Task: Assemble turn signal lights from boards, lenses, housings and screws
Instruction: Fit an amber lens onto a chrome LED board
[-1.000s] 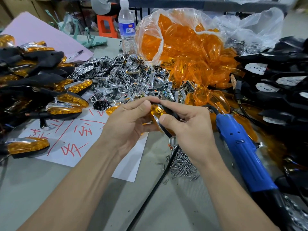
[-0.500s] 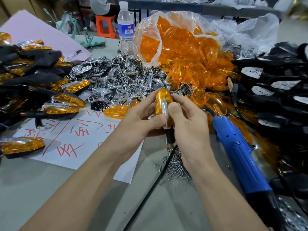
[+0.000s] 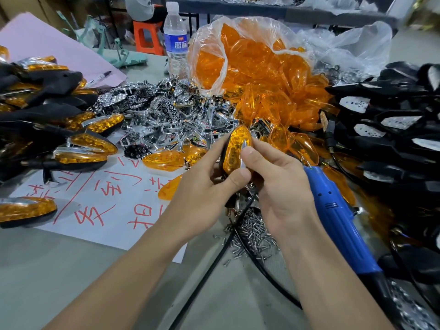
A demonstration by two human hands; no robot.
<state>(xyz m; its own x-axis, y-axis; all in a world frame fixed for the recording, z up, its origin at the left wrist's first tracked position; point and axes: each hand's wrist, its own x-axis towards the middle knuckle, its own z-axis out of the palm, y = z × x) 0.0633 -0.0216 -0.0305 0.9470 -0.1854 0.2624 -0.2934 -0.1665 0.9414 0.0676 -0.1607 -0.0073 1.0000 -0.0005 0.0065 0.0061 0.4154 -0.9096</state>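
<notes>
- While upright above the screw pile [image 3: 254,234], the turn signal light [image 3: 234,151] sits between both hands.
- Gripping its lower end is the left hand [image 3: 202,194]; the right hand [image 3: 281,186] pinches its chrome edge.

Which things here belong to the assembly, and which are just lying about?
In the job: half-built light, held by left hand and right hand; bag of lenses; chrome pile; black housings; screws; blue screwdriver.
Lying about: water bottle; marker; pink sheet.
</notes>
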